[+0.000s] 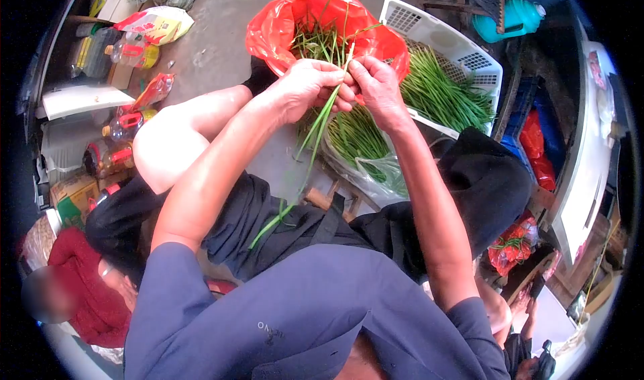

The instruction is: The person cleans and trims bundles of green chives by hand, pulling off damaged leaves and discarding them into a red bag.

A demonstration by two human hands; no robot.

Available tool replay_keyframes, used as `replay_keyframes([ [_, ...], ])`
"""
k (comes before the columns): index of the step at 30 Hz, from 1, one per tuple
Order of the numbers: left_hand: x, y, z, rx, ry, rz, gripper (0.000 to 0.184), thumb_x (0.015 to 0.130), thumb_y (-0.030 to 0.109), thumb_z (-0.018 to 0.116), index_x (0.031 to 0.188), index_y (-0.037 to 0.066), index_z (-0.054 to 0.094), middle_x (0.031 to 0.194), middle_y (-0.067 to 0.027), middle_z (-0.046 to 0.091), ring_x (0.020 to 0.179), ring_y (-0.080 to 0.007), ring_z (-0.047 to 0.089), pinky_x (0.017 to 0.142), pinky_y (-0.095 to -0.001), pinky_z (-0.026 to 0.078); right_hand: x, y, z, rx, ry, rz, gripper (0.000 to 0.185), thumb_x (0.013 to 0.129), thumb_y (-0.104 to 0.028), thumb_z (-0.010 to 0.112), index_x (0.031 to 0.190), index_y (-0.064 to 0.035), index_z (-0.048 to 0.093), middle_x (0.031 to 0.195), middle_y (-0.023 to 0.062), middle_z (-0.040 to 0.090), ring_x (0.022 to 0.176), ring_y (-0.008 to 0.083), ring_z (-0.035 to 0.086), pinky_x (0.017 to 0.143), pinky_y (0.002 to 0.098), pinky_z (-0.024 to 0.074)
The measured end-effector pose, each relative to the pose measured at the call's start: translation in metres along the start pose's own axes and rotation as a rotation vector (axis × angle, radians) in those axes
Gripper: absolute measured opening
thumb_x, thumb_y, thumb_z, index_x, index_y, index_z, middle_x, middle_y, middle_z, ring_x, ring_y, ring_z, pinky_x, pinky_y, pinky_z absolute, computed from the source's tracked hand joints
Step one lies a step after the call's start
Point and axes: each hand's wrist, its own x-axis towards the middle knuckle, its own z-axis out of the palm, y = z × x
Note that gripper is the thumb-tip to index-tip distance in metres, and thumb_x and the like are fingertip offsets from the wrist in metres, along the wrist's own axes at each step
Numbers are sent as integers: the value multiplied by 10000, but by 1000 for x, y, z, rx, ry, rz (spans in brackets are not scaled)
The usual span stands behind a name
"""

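My left hand (314, 87) is closed around a few green chives (320, 126), whose long leaves hang down towards my lap. Close beside it, my right hand (377, 90) pinches at the pale upper ends of the same stalks. Both hands are over the near rim of a red plastic bag (268, 34) that holds loose green and brownish trimmings (315, 41). Below my right hand, a clear plastic bag (382, 185) holds a bundle of chives (359, 135). One loose chive leaf (272, 226) lies across my dark trousers.
To the right, a white slotted basket (439, 34) contains a thick pile of chives (443, 88). A turquoise jug (513, 19) stands behind it. Oil bottles (134, 51) line the left side. A person in dark red (87, 286) sits at lower left; another person's hand (526, 306) shows at lower right.
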Motion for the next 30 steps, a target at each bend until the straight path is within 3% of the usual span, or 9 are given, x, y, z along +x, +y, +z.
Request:
replay_keyframes([
  [8,0,-2,-2,-39,1,11,219,942,158,524,1010,-33,608,798,-82,642,683,-169,632,671,-303,556,6,9,0,-108,24,-65,207,934,-177,534,889,15,600,718,48,598,611,111,558,545,269,463],
  [10,-1,-1,-1,-56,18,3,225,946,160,517,1015,-36,604,786,-78,636,673,-167,626,665,-300,553,10,11,-2,-345,93,-159,211,957,-185,519,879,-3,591,717,15,574,627,73,522,572,234,447],
  [11,-2,-1,-1,-45,5,0,225,950,156,509,1021,-38,597,777,-76,630,670,-166,621,660,-297,552,12,13,-4,-344,92,-158,211,957,-185,519,879,-3,591,717,15,574,627,73,522,572,234,447],
  [13,-3,-1,-2,-36,-6,-3,225,953,153,502,1028,-40,591,768,-74,624,667,-164,617,655,-293,550,13,10,-3,-211,139,-106,234,924,-181,529,852,28,607,690,96,620,560,147,579,529,307,472],
  [16,-3,-2,-3,-50,-21,11,228,956,150,492,1036,-43,584,765,-76,622,669,-162,615,653,-288,548,14,5,-3,-217,147,-82,205,945,-173,522,867,2,593,695,29,575,605,82,529,558,250,443],
  [23,-7,-4,-5,46,-22,-7,201,951,155,505,1000,-21,588,751,-74,624,654,-164,619,646,-284,546,28,9,-1,-238,233,-147,201,942,-172,521,889,5,602,681,23,580,580,86,529,554,242,444],
  [25,-9,-8,-4,82,-45,-63,193,949,160,512,990,-10,592,731,-69,632,631,-163,625,632,-271,543,34,11,0,-249,359,-198,216,915,-172,533,850,14,622,644,65,612,562,134,591,529,295,474],
  [30,-15,-4,-2,93,-12,-28,188,946,150,510,981,-11,601,726,-71,636,630,-162,629,622,-273,546,41,9,-10,-172,350,-140,234,911,-189,536,880,22,631,654,55,615,562,112,582,527,264,479],
])
